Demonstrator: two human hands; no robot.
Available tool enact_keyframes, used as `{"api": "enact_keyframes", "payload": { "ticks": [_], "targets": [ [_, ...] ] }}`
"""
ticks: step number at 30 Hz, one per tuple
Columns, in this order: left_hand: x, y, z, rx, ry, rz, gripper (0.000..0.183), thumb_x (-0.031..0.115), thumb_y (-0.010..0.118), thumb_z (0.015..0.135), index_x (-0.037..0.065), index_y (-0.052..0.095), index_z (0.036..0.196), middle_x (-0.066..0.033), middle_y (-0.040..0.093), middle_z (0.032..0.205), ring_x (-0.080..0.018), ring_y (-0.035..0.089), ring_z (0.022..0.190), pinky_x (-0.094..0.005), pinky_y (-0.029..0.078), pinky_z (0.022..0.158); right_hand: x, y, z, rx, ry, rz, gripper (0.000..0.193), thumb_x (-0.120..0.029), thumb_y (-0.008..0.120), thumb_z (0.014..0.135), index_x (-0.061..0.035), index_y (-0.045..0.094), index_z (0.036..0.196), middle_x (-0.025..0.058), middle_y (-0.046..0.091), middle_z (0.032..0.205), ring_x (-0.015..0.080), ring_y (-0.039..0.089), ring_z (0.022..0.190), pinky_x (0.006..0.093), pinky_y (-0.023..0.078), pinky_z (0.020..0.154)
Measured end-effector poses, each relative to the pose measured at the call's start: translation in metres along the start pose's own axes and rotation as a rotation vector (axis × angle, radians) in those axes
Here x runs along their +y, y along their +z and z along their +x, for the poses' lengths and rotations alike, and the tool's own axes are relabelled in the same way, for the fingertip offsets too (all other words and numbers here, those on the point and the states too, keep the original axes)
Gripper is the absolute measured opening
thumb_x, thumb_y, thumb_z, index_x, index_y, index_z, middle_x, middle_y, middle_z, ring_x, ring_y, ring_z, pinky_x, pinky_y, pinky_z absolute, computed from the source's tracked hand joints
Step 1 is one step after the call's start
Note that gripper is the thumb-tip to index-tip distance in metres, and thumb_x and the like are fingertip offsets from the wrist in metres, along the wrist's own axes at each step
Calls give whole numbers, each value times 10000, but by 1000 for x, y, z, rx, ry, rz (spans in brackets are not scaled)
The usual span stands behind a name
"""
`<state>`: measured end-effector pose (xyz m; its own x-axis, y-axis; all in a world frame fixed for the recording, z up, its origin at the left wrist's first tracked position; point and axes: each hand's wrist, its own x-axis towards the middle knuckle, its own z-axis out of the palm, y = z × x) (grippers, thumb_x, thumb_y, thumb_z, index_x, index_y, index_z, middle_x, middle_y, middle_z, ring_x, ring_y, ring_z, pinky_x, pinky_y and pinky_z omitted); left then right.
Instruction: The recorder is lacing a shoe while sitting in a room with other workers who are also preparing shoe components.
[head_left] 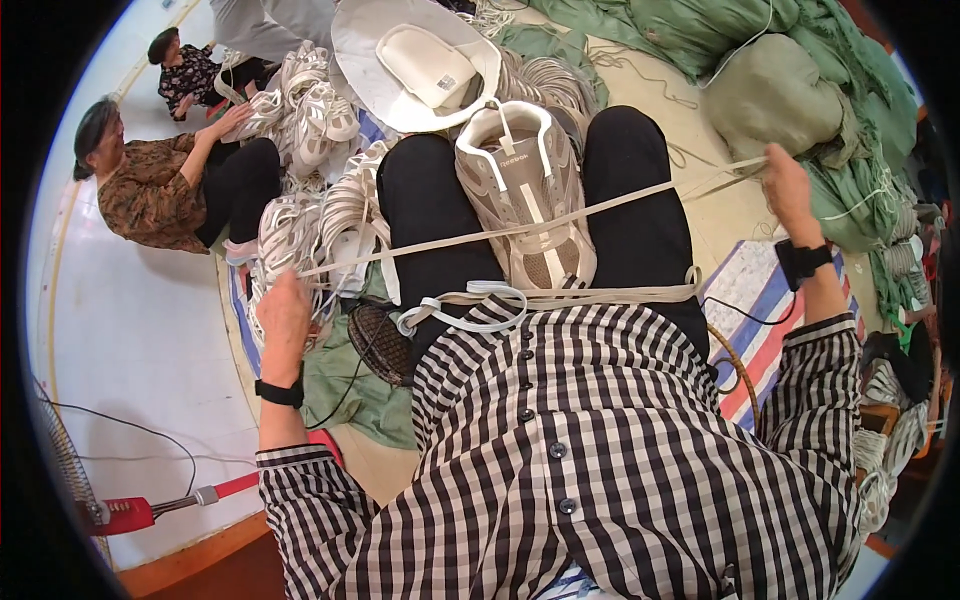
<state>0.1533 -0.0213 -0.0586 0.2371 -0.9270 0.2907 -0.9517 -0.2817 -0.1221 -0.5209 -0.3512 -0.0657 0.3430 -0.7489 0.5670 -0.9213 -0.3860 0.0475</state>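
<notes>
A beige sneaker (518, 185) rests between my black-trousered knees, its toe toward me and its heel pull tab away. Above it a flat beige shoelace (620, 203) is stretched taut from side to side, slanting up to the right. My left hand (284, 312) grips one end, beside the shoes on the left. At the far right, my right hand (788, 192) is closed on the other end, near a green sack. Across my lap lie more beige laces (620, 295) and a looped white lace (515, 297).
Piled laced sneakers (320, 115) stand to the left, with two people seated beyond them. A white insole (427, 65) lies in a pale cap-shaped piece ahead. Green sacks (775, 100) fill the far right. Striped sheeting (750, 305) and a red-handled tool (125, 515) flank me.
</notes>
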Motion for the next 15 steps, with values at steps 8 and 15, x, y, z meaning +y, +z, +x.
{"api": "enact_keyframes", "payload": {
  "ticks": [8, 15],
  "targets": [
    [-146, -29, -53, 26, -398, 166, 261, 188, 434, 929, 29, 620, 1020, -245, 649, 809, -442, 619, 771, -521, 472, 671, 204, -72, -35, 17, 314, -58, 179, -147, 419, 938, -86, 554, 1039, 237, 603, 887, 444, 576, 841, 464, 444, 707],
    [-261, -52, -126, 151, -500, -7, 243, 164, 434, 928, -18, 594, 936, -154, 581, 653, -260, 536, 504, -373, 445, 479, 310, -175, -86, 135, 375, -283, 235, -168, 431, 945, -58, 567, 1102, 188, 613, 916, 375, 597, 806, 420, 450, 708]
  ]
}}
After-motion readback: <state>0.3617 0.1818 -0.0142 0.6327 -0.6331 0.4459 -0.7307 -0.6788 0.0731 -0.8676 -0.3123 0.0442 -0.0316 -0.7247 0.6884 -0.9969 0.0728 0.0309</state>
